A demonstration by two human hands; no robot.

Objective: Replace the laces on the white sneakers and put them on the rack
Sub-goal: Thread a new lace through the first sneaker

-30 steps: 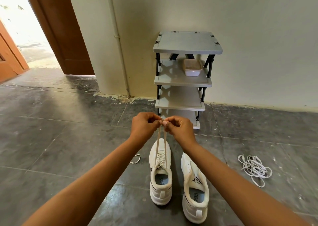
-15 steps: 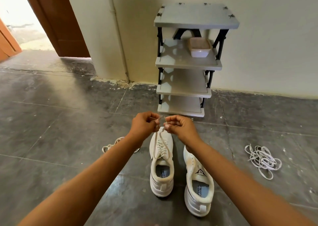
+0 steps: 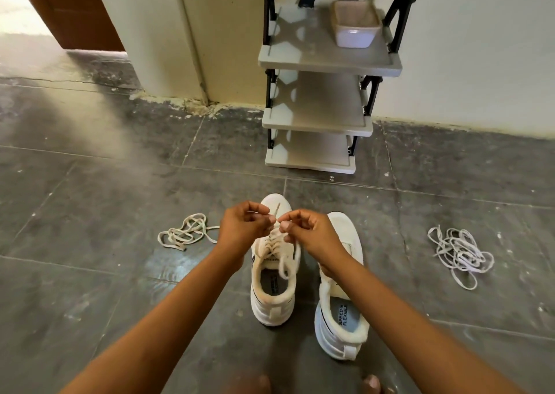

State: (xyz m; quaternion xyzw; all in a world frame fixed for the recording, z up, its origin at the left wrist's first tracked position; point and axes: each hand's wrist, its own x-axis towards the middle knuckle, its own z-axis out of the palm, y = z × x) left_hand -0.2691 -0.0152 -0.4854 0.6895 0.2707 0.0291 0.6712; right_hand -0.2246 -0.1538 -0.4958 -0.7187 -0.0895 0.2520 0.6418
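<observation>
I am holding both hands close together over the left sneaker point(image 3: 271, 276), which is sitting on the grey tiled floor point(image 3: 90, 273) with its toe pointing toward the rack point(image 3: 318, 117). My left hand point(image 3: 243, 228) is curling its fingers and pinching one end of the lace point(image 3: 274, 213), whose tip is sticking up between my hands. My right hand point(image 3: 309, 231) is pinching the other end, and a loose loop of that lace is hanging down over the sneaker's tongue and opening. The lace is already running criss-cross through the eyelets of this shoe. The right sneaker point(image 3: 341, 297) is standing just beside the left one, a little nearer to me, and my right wrist is crossing over its front part, so I cannot tell whether it is laced. A pale tangle of laces point(image 3: 186, 231) is lying on the floor to the left of my hands, and a whiter tangle point(image 3: 459, 252) is lying well apart to the right. The rack is standing against the far wall point(image 3: 480, 48), and a small white tub point(image 3: 354, 24) is resting on the highest shelf I am seeing
</observation>
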